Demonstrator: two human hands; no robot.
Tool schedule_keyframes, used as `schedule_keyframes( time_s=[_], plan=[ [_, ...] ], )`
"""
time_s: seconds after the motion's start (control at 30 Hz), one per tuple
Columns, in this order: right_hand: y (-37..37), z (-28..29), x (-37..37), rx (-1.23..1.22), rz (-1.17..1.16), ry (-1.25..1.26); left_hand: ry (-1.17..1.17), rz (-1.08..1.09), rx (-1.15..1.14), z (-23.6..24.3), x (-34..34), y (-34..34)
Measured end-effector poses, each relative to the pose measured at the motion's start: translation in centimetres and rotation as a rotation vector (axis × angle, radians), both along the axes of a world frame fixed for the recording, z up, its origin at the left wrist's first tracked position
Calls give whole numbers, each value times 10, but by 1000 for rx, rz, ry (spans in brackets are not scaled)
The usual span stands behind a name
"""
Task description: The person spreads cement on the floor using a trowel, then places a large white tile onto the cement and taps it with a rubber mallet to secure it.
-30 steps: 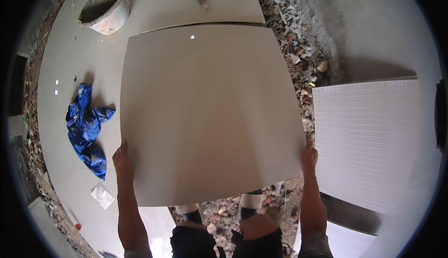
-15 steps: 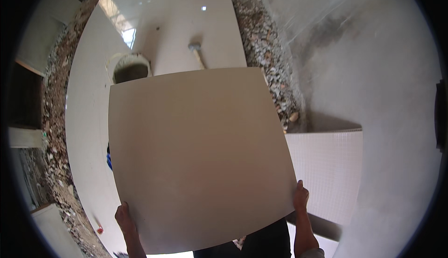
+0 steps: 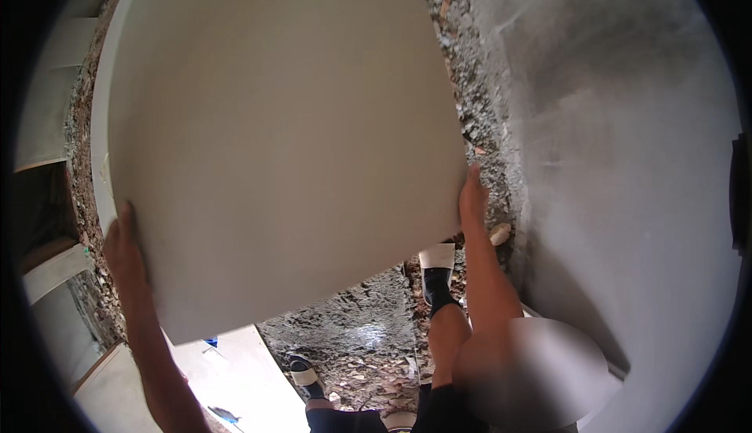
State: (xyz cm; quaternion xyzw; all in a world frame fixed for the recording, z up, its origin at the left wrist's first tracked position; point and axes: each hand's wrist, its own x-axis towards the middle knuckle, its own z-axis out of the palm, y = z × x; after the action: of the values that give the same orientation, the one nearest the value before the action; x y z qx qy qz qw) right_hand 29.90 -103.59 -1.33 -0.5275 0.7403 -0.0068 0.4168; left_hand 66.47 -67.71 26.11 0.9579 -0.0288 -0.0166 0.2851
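Note:
A large square beige tile point(image 3: 290, 120) fills the middle and upper left of the head view, tilting slightly. My left hand point(image 3: 124, 245) grips its lower left edge and my right hand point(image 3: 474, 198) grips its lower right edge, fingers hidden partly under it. Below the tile, a rough grey mortar bed point(image 3: 345, 315) shows between my feet, with a white glossy tile surface point(image 3: 223, 370) at its left.
Rubble and gravel point(image 3: 462, 57) run along the foot of the plastered wall point(image 3: 611, 198) on the right. Another rubble strip point(image 3: 84, 120) lines the left. My sandalled feet point(image 3: 435, 268) are below the tile. A blurred patch covers part of the lower right.
The held tile has moved up and to the left across the view, now hiding the bucket and hammer. The mortar bed has come into sight underneath, and my feet show again.

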Motion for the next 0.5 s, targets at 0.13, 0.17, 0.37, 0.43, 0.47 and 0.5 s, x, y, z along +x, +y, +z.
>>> schedule_keyframes(
  time_s=[0.13, 0.17, 0.37, 0.43, 0.47, 0.5],
  plan=[
    [-64, -72, 30, 50, -11, -19, 26, -96, -82, -39, 43, -86],
    [-75, -87, 36, 56, 2, -34, 45, -81, -155, -49, 50, -102],
    [-109, -144, 57, 84, 118, 1, -97, -752, 176, -68, 78, -141],
    [-110, -150, 60, 74, 186, 90, -252, -1008, 461, -58, 78, -144],
    [-109, -149, 61, 94, 219, 159, -288, -1000, 613, -49, 75, -147],
    [-107, -146, 64, 62, 303, 169, -381, -1029, 781, -37, 72, -153]
  ],
)
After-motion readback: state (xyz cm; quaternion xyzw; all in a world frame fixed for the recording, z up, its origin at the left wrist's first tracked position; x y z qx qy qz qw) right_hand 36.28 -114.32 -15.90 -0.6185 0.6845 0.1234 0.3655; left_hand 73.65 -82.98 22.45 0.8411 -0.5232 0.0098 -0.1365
